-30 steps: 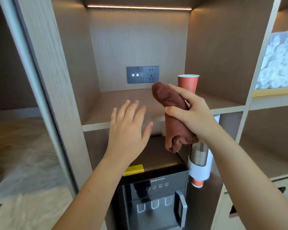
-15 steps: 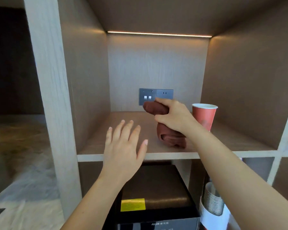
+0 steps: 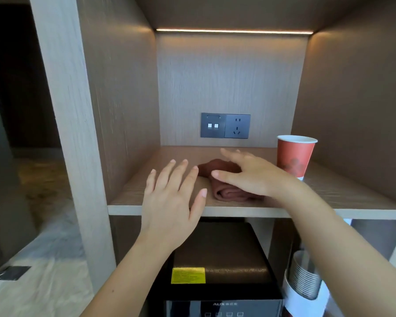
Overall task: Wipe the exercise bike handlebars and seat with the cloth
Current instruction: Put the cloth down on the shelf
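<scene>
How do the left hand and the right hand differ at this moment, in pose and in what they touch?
The right hand lies over the brown cloth on the shelf, while the left hand is off the cloth, just to its left. The right hand reaches further into the shelf; the left hand is nearer its front edge. Both are open with fingers spread, palms down; neither grips anything.
</scene>
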Demonstrator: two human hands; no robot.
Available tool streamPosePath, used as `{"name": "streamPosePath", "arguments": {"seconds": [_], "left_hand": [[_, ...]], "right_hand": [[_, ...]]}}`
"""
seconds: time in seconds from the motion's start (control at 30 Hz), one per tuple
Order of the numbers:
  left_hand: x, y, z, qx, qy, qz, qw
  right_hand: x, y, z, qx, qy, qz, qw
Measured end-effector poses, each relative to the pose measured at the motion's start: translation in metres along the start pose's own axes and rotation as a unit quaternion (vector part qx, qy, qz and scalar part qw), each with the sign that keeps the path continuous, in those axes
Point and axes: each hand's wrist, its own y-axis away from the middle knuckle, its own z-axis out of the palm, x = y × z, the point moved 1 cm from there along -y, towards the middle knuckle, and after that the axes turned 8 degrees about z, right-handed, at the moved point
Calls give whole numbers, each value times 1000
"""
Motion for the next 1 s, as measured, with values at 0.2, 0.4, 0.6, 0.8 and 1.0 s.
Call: {"name": "streamPosePath", "arguments": {"seconds": [0.2,0.4,0.6,0.8,1.0], "left_hand": [[-4,10,-5,19,-15,9,1000],[-18,25,-21,43,-49,-2,998],[-50,32,-34,51,-102,-60,992],[-66,37,-33,12,-150,-43,988],[-71,37,-34,-1,-160,-41,986]], "right_hand": [[32,35,2,-54,-57,-26,997],[21,30,11,-48,40,-22,998],[-13,10,30,-70,91,-17,993],[-59,-14,54,-97,96,-40,990],[-87,-29,70,-93,109,-53,988]]}}
